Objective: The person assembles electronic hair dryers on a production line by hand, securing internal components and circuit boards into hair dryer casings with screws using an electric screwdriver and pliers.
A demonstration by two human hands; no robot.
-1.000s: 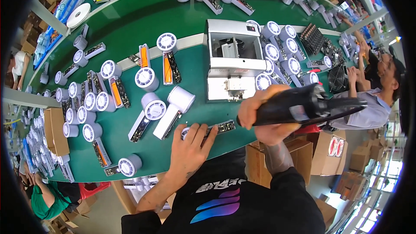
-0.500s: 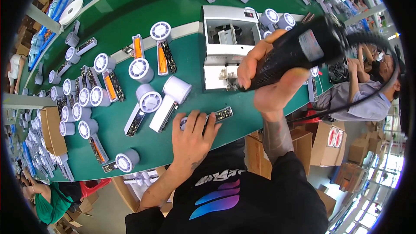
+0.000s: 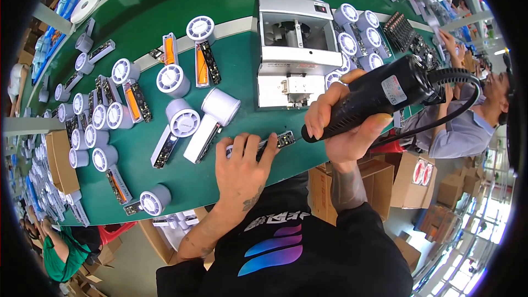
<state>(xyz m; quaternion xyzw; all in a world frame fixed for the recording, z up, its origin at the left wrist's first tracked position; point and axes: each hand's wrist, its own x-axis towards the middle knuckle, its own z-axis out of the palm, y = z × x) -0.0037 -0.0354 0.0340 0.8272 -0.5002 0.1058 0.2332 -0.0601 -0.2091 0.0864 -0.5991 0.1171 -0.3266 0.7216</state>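
My right hand (image 3: 352, 132) is closed round a black electric screwdriver (image 3: 374, 99), with a coiled cable at its rear. The driver slants down to the left, and its nose is close to the end of an opened handheld fan (image 3: 285, 139). Whether the bit touches the fan I cannot tell. That fan lies on the green table under my left hand (image 3: 242, 165), whose bent fingers grip it. Its bare circuit board sticks out past my fingers, while most of the fan head is hidden. Left of my left hand, a white fan (image 3: 199, 140) lies beside another with its board exposed (image 3: 165, 146).
A silver screw feeder (image 3: 297, 49) stands beyond my hands. Several fans (image 3: 120, 115), some with orange batteries, spread over the table's left side. More fans (image 3: 347, 44) stand behind the feeder's right. A co-worker (image 3: 467, 110) sits at right. Cardboard boxes (image 3: 415, 179) stand below the table edge.
My right hand has lowered the screwdriver from in front of the screw feeder to the fan's board end. My left hand stays on the fan. The whole view has shifted slightly.
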